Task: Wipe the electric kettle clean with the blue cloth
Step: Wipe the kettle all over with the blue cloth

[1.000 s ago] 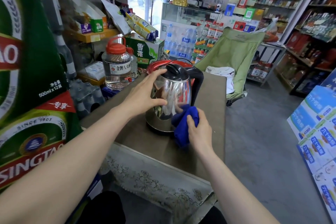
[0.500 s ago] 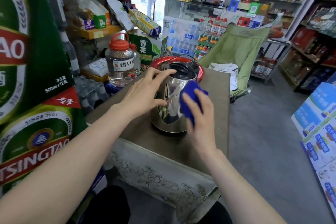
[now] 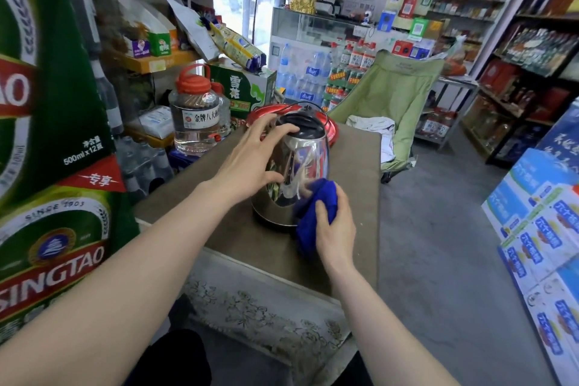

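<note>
A shiny steel electric kettle (image 3: 302, 163) with a black lid stands upright on a brown table (image 3: 354, 172). My left hand (image 3: 250, 160) grips the kettle's left side, fingers over the lid's rim and thumb on the body. My right hand (image 3: 333, 229) holds a bunched blue cloth (image 3: 316, 207) and presses it against the kettle's lower right side, near its base. Part of the cloth hangs down onto the tabletop. The kettle's handle is hidden behind the body.
A red round tray (image 3: 332, 130) lies behind the kettle. A clear jug with a red cap (image 3: 195, 116) stands at the left. Green beer cartons (image 3: 47, 135) rise close on my left. A green folding chair (image 3: 394, 94) stands beyond the table, blue boxes (image 3: 542, 229) at right.
My right hand has slid the blue cloth down from the kettle's upper side to its lower right side. The left hand keeps its hold on the kettle.
</note>
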Demonstrator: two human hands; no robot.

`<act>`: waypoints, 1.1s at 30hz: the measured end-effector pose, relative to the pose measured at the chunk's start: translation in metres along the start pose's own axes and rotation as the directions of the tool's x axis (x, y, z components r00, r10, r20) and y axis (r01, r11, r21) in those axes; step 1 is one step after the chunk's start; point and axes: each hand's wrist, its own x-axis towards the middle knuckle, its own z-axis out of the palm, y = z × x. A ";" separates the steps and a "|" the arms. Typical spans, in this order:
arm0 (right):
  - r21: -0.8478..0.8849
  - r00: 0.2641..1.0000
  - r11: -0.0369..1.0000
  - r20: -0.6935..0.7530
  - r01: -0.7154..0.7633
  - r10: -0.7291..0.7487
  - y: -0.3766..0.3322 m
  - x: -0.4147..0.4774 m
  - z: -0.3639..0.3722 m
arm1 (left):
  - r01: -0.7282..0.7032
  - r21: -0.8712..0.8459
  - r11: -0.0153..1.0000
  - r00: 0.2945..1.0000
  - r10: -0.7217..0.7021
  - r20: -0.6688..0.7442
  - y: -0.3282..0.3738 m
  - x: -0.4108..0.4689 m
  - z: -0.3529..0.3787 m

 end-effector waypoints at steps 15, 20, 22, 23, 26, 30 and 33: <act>-0.089 0.940 0.937 -0.022 0.338 -0.341 -0.038 0.025 -0.019 | -0.043 0.047 0.998 0.998 0.045 -0.052 0.008 0.003 0.010; -0.016 0.964 0.966 -0.064 0.259 -0.260 -0.034 0.053 -0.046 | 0.003 0.107 0.994 0.966 0.025 -0.257 0.057 0.001 0.038; 0.002 0.971 0.973 -0.057 0.232 -0.231 -0.032 0.053 -0.050 | -0.004 0.113 0.994 0.964 0.034 -0.265 0.062 0.002 0.043; 0.011 0.975 0.976 -0.047 0.220 -0.219 -0.030 0.051 -0.051 | -0.012 0.110 0.994 0.965 0.040 -0.258 0.059 0.003 0.041; 0.033 0.983 0.982 -0.027 0.184 -0.183 -0.025 0.035 -0.047 | -0.004 0.017 1.000 0.975 0.008 -0.223 0.035 0.009 0.030; 0.052 0.990 0.989 -0.018 0.140 -0.139 -0.028 0.016 -0.035 | -0.029 -0.078 0.997 0.999 0.027 -0.021 0.006 0.028 0.014; 0.028 0.995 0.995 -0.037 0.095 -0.094 -0.032 0.028 -0.034 | -0.055 -0.195 0.979 0.998 0.053 -0.017 -0.001 0.053 0.012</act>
